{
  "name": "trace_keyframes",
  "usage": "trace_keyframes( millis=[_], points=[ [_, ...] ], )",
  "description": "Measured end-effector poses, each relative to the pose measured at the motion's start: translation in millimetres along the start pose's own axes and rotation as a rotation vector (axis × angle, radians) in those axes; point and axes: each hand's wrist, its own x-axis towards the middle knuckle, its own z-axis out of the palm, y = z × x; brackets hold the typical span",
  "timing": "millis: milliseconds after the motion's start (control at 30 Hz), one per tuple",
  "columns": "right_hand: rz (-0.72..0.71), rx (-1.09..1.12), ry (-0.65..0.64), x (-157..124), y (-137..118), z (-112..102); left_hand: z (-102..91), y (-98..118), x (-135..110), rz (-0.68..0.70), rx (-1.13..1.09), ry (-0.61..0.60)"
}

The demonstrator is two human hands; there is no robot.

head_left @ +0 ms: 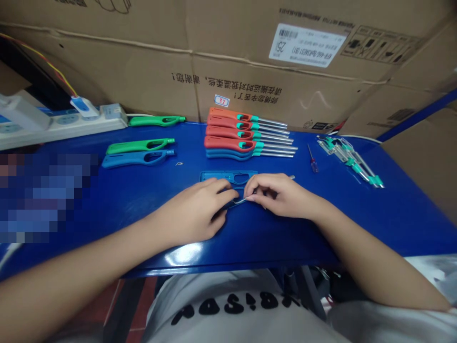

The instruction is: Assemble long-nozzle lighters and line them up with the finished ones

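My left hand (202,207) is closed around a blue lighter casing half, mostly hidden under its fingers. Thumb and forefinger of my right hand (276,194) pinch a thin pale wire (241,201) that runs to the casing near my left fingertips. Just beyond both hands, another blue casing half (214,176) lies flat with its inner side up. A small metal end shows past my right knuckles; what it belongs to is hidden.
Stacked lighters (228,131) with metal tubes stand at the back, before a cardboard box (143,62). Green casings (139,146) and a blue one (134,158) lie left, near a power strip (64,125). A screwdriver (313,165) and metal tube assemblies (352,159) lie right.
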Motion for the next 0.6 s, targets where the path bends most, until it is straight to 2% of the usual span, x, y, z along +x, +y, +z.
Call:
trace_keyframes(
  millis=[100, 233, 367, 600],
  points=[
    [0.099, 0.153, 0.019, -1.1, 3.8, -3.8, -1.2, -0.7, -0.4, -0.008, 0.021, -0.006],
    [0.076, 0.248, 0.045, 0.0, 10.6, -4.2, -1.3, -1.2, -0.5, 0.002, 0.046, 0.002],
    [0.042, 0.136, 0.034, 2.9, 13.1, -1.6, -0.8, -0.8, -1.2, 0.013, 0.063, -0.006],
    [-0.051, -0.037, -0.059, 3.4, 9.9, -1.6, -0.9, 0.0, -2.4, 0.016, 0.068, -0.002]
  ],
)
